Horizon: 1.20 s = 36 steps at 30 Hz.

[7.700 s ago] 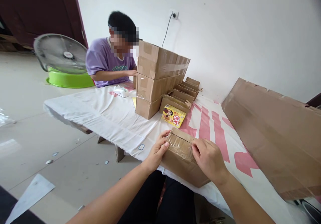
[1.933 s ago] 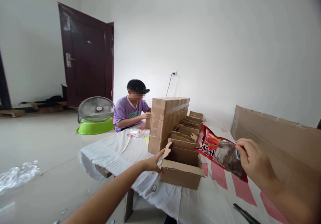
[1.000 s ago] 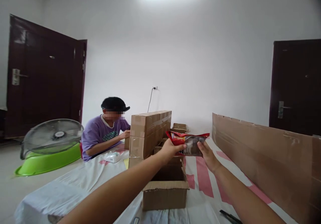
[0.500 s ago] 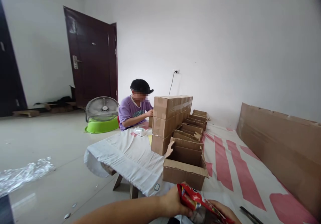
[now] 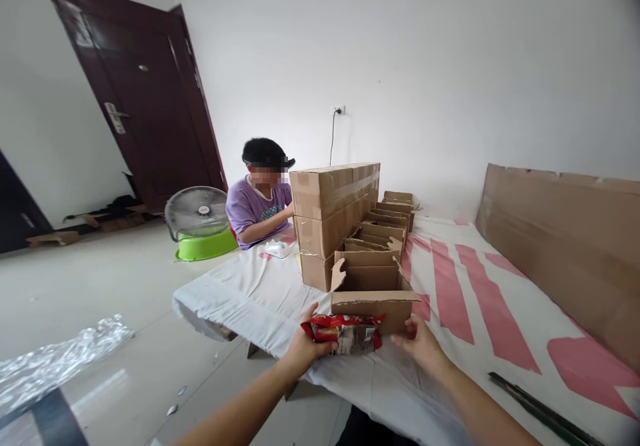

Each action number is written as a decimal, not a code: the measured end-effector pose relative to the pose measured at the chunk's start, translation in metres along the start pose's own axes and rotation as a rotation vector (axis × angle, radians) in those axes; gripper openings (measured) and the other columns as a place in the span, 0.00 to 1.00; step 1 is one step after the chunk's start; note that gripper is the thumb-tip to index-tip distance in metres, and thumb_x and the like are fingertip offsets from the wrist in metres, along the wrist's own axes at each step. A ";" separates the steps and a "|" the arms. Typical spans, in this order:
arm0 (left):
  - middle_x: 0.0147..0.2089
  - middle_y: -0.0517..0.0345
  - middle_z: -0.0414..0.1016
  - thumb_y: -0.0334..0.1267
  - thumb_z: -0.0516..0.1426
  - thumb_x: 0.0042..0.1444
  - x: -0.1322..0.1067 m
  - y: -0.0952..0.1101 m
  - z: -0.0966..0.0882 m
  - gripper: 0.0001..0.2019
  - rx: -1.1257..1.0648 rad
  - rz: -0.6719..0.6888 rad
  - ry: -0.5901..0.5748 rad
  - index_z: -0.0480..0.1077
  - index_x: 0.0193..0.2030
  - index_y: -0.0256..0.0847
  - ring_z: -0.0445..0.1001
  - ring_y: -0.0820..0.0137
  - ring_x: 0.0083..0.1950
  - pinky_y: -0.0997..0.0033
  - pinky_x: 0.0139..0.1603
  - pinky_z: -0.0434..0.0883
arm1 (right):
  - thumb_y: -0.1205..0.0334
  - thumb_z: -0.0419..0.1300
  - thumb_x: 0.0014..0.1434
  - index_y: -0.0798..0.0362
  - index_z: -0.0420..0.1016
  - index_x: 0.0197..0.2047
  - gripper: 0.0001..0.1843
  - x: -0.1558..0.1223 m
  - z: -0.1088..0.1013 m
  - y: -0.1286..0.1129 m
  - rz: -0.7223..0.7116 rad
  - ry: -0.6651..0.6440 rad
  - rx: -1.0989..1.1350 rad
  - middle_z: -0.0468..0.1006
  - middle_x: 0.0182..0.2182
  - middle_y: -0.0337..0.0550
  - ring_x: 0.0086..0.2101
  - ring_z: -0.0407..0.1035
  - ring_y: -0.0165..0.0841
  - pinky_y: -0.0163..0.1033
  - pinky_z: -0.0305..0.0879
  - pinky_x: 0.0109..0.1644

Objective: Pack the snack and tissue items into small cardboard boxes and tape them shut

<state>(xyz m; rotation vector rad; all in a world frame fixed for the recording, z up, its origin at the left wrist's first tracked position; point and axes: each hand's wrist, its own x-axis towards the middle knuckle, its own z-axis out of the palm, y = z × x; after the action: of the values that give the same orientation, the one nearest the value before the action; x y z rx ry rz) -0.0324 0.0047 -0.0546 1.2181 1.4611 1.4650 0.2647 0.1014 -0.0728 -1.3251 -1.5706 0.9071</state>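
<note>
A red and silver-grey snack packet (image 5: pixel 347 337) lies at the table's near edge, just in front of an open cardboard box (image 5: pixel 373 313). My left hand (image 5: pixel 306 345) grips the packet's left end, thumb in front and fingers behind. Close to the packet's right end, my right hand (image 5: pixel 417 343) is apart from it, its thumb and fingers spread beside the box's lower right corner. The box stands with its flaps up, and its bottom is out of sight.
Several open boxes (image 5: pixel 385 233) line up behind the nearest one. Left of them rises a wall of taped cartons (image 5: pixel 330 219). A person in a purple shirt (image 5: pixel 257 209) sits beyond. A dark cutter-like tool (image 5: pixel 540 409) lies at the right; a cardboard sheet (image 5: pixel 560 233) stands behind.
The packet has moved from low at the table's edge up and left to the box's front. My right hand has come off it. The camera view has tilted and shifted.
</note>
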 end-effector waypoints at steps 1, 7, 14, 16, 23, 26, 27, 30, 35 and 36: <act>0.42 0.56 0.78 0.35 0.71 0.31 0.005 -0.001 0.002 0.49 -0.013 0.001 -0.041 0.58 0.64 0.40 0.77 0.60 0.44 0.59 0.49 0.72 | 0.46 0.71 0.31 0.51 0.66 0.33 0.28 0.006 0.005 0.001 0.010 0.055 -0.014 0.74 0.34 0.46 0.38 0.71 0.43 0.46 0.68 0.41; 0.43 0.53 0.80 0.39 0.71 0.31 0.039 -0.019 0.016 0.44 -0.136 -0.002 -0.028 0.65 0.60 0.38 0.77 0.58 0.43 0.64 0.44 0.73 | 0.53 0.67 0.39 0.51 0.66 0.40 0.24 0.018 0.036 0.007 0.013 0.198 0.001 0.77 0.35 0.48 0.34 0.74 0.43 0.45 0.70 0.38; 0.28 0.59 0.78 0.37 0.71 0.28 0.090 -0.010 0.022 0.23 -0.099 -0.037 -0.029 0.73 0.35 0.36 0.76 0.64 0.31 0.67 0.36 0.72 | 0.60 0.57 0.49 0.53 0.70 0.46 0.19 0.007 0.057 0.011 -0.064 0.237 0.039 0.79 0.41 0.50 0.41 0.75 0.42 0.45 0.70 0.46; 0.28 0.58 0.78 0.38 0.71 0.28 0.095 -0.011 0.030 0.23 -0.107 -0.030 -0.039 0.72 0.34 0.36 0.76 0.64 0.31 0.67 0.36 0.72 | 0.59 0.55 0.50 0.53 0.69 0.49 0.22 0.007 0.054 0.013 -0.076 0.258 0.042 0.78 0.44 0.51 0.44 0.74 0.43 0.47 0.69 0.49; 0.41 0.54 0.79 0.48 0.68 0.40 0.089 -0.033 0.045 0.29 -0.030 0.099 0.073 0.68 0.48 0.39 0.77 0.59 0.44 0.64 0.44 0.72 | 0.55 0.56 0.52 0.52 0.69 0.48 0.20 0.000 0.054 0.020 -0.108 0.306 0.109 0.77 0.46 0.51 0.46 0.73 0.42 0.45 0.70 0.49; 0.41 0.54 0.78 0.49 0.67 0.41 0.087 -0.038 0.043 0.28 0.098 0.176 0.139 0.67 0.48 0.41 0.77 0.58 0.45 0.61 0.47 0.72 | 0.55 0.56 0.51 0.52 0.70 0.46 0.19 -0.003 0.056 0.021 -0.122 0.332 0.095 0.77 0.45 0.51 0.44 0.73 0.42 0.46 0.70 0.48; 0.42 0.53 0.78 0.49 0.67 0.42 0.087 -0.039 0.042 0.28 0.123 0.184 0.153 0.66 0.48 0.41 0.77 0.58 0.45 0.61 0.48 0.72 | 0.55 0.57 0.51 0.52 0.70 0.46 0.19 -0.003 0.056 0.021 -0.127 0.342 0.090 0.77 0.44 0.51 0.44 0.73 0.42 0.46 0.70 0.48; 0.45 0.49 0.75 0.50 0.67 0.42 0.085 -0.040 0.042 0.34 0.140 0.199 0.180 0.61 0.54 0.40 0.77 0.58 0.45 0.58 0.47 0.73 | 0.56 0.57 0.50 0.51 0.70 0.45 0.19 -0.003 0.058 0.022 -0.146 0.363 0.084 0.77 0.44 0.51 0.43 0.73 0.43 0.47 0.70 0.47; 0.45 0.48 0.75 0.51 0.65 0.44 0.081 -0.035 0.044 0.31 0.227 0.251 0.199 0.61 0.53 0.40 0.76 0.57 0.45 0.55 0.49 0.72 | 0.58 0.57 0.50 0.51 0.71 0.44 0.17 -0.004 0.058 0.021 -0.185 0.339 0.042 0.76 0.43 0.50 0.42 0.72 0.42 0.46 0.71 0.46; 0.43 0.49 0.76 0.51 0.65 0.44 0.081 -0.034 0.044 0.28 0.250 0.246 0.198 0.64 0.49 0.41 0.76 0.57 0.44 0.55 0.48 0.71 | 0.58 0.57 0.51 0.50 0.71 0.44 0.16 -0.004 0.058 0.021 -0.197 0.333 0.027 0.75 0.43 0.49 0.42 0.72 0.42 0.46 0.71 0.46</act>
<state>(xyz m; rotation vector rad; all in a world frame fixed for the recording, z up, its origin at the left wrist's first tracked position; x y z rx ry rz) -0.0179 0.0977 -0.0815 1.4813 1.7162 1.6410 0.2182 0.1011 -0.1136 -1.2065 -1.3927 0.5518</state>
